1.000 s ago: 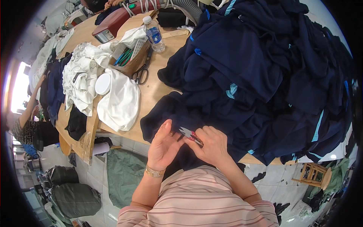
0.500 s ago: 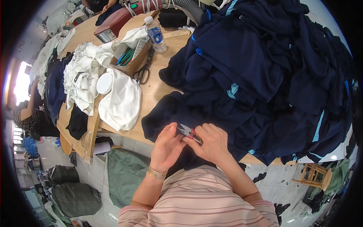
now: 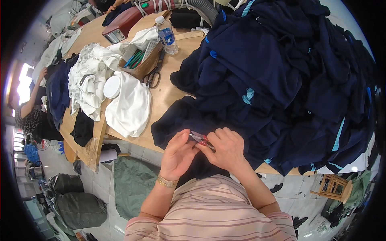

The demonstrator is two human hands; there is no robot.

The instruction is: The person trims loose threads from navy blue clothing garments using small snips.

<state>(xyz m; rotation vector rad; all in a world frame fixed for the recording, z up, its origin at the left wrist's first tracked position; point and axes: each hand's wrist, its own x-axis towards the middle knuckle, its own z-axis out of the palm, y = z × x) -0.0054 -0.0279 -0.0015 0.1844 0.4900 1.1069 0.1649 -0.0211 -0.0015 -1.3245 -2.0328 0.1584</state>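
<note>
In front of my waist, my right hand grips a pair of small thread snips with thin metal blades pointing left. Its fingers hide most of the handle, and red spots show at the fingertips. My left hand, palm turned up and a band on the wrist, has its thumb and fingers around the blade end. Whether a thread lies between them is too small to tell. Just beyond both hands spreads a big heap of navy garments with light blue trim.
Left on the wooden table lie white cloth, a round white lid, black scissors, a box of pens and a water bottle. Another person stands far left. A stool is at right.
The snips have turned slightly in my fingers, so the blades look narrower. Both hands stay almost in place. The person at far left has raised an arm.
</note>
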